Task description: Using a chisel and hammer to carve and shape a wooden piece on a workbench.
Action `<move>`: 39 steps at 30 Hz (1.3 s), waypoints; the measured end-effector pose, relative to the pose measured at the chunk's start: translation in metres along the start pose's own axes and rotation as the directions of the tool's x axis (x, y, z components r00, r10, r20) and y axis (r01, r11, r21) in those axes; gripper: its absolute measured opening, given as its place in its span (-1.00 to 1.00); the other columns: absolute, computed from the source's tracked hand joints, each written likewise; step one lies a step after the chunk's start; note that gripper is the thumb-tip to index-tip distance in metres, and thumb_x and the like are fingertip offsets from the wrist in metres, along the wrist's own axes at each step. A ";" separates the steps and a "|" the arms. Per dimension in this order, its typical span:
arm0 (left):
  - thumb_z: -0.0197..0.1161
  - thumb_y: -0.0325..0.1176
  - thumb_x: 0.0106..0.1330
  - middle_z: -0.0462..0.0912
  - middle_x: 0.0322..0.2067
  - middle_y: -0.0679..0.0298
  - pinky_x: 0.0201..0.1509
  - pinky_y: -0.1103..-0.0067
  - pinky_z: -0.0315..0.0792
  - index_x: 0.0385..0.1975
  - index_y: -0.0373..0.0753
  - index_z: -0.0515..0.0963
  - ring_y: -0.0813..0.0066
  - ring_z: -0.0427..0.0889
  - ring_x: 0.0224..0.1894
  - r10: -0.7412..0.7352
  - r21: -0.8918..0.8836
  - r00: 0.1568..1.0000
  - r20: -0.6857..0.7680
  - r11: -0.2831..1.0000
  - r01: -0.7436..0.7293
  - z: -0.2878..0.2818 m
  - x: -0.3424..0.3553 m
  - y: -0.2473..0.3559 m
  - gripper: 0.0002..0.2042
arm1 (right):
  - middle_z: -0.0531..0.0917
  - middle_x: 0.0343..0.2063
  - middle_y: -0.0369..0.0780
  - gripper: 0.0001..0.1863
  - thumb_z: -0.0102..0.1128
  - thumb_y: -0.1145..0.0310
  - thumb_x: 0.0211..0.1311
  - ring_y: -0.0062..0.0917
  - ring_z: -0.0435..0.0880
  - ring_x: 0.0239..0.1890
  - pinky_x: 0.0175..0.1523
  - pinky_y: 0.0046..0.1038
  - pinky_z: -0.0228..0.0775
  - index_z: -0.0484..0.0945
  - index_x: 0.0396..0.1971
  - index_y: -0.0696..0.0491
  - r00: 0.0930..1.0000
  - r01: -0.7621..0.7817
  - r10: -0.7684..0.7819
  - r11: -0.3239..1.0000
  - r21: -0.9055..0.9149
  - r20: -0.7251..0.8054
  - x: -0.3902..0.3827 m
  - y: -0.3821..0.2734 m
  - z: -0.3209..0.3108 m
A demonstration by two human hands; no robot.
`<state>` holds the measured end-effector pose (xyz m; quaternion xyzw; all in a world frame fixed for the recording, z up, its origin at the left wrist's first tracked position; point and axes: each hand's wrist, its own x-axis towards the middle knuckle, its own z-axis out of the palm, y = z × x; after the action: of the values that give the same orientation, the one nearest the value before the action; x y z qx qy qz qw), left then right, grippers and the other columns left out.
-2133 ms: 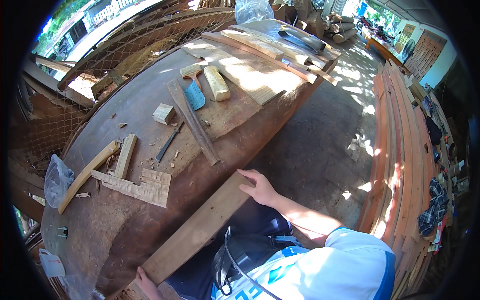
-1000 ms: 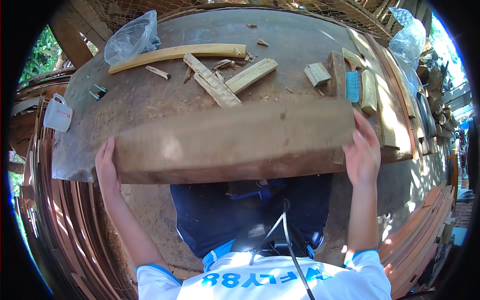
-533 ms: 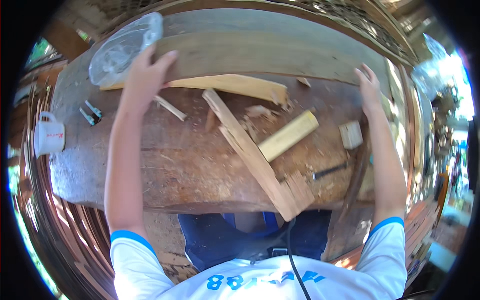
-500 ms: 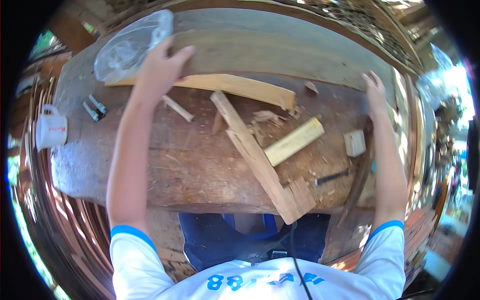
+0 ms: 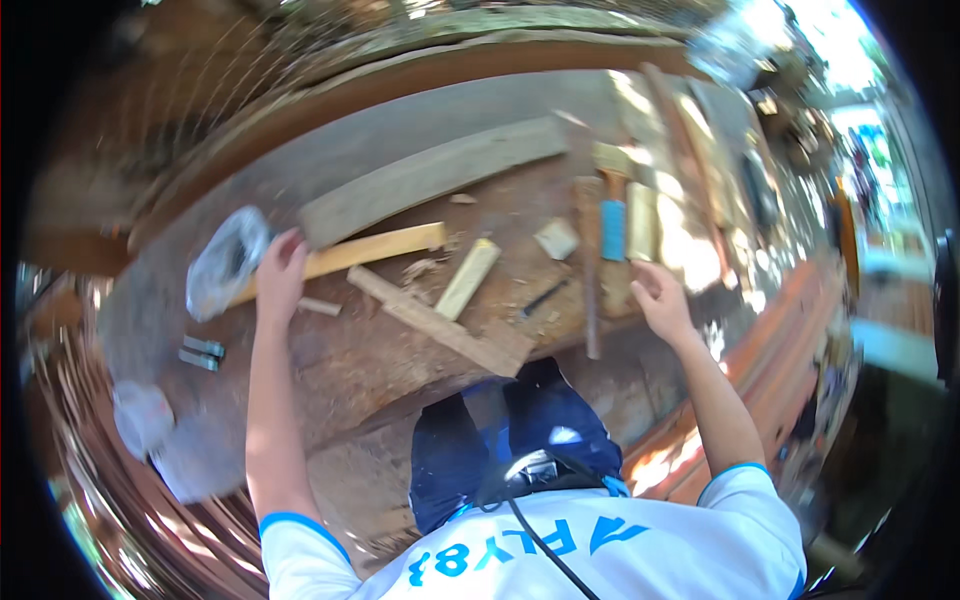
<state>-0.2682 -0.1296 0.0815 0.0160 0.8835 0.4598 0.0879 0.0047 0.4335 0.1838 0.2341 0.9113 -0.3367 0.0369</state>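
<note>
My left hand is beside the left end of a grey plank, its thumb apart from the fingers and nothing visible in it. A clear plastic bag and a yellowish wooden strip lie next to it. My right hand is over the right part of the bench, thumb and fingers apart, just below a pale wood block and a blue-handled tool. Between my hands lie an L-shaped wooden piece, a yellow wood piece and a thin dark tool.
A long brown stick stretches past the bench's near edge. A small wood block, wood shavings and a short stick are on the bench. Far left are a white mug and two small pale objects.
My right hand has left the plank's right end and come nearer to me. My left hand has opened off the plank's left end. The view has turned toward the right side.
</note>
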 end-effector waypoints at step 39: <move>0.12 -0.21 0.28 0.72 -0.16 -0.25 0.09 0.24 0.58 -0.21 -0.44 0.73 -0.09 0.76 -0.07 -0.491 0.643 0.645 0.585 0.766 0.000 0.517 -0.292 0.241 -0.61 | 0.78 -0.16 -0.06 -0.59 0.32 0.19 0.30 -0.27 0.76 -0.07 0.10 -0.30 0.55 0.68 0.05 0.09 0.669 -0.726 0.711 0.565 0.392 0.216 -0.343 0.527 -0.104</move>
<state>0.0942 0.3960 0.0292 0.0957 0.8631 0.0985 0.4860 0.5569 0.7108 0.0272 0.5801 0.6329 -0.4958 0.1310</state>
